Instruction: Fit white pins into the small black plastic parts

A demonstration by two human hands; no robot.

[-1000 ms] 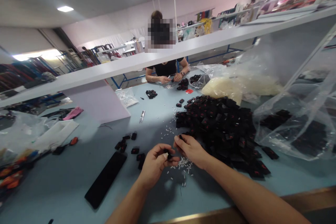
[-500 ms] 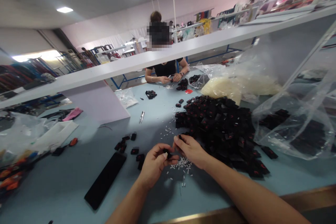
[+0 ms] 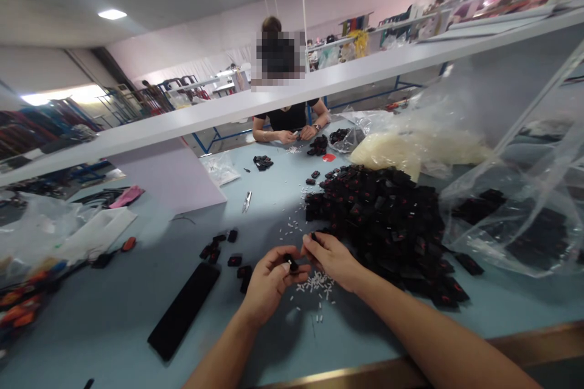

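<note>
My left hand point(image 3: 269, 282) pinches a small black tab point(image 3: 291, 262) between thumb and fingers, and a tiny white bit shows on it beside the thumb. Close by on the right, the thumb and fingers of my right hand point(image 3: 332, 260) are pressed together, with a small dark piece point(image 3: 313, 236) showing at their tips; its kind is unclear. Beneath both hands lie many short white pieces point(image 3: 319, 282), loose on the blue-grey table point(image 3: 356, 340). A big heap of black tabs with red marks point(image 3: 383, 219) spreads just beyond my right hand.
Left of my hands are several black tabs point(image 3: 235, 260) and a long black strip point(image 3: 185, 311). Thread snips point(image 3: 247, 201) lie farther back. Clear plastic bags point(image 3: 515, 219) stand at the right. A white shelf point(image 3: 219, 110) crosses ahead; a co-worker point(image 3: 287, 118) sits beyond it.
The black tab in my left hand has turned slightly, showing more of its face. My right hand stays almost in place, still pinched.
</note>
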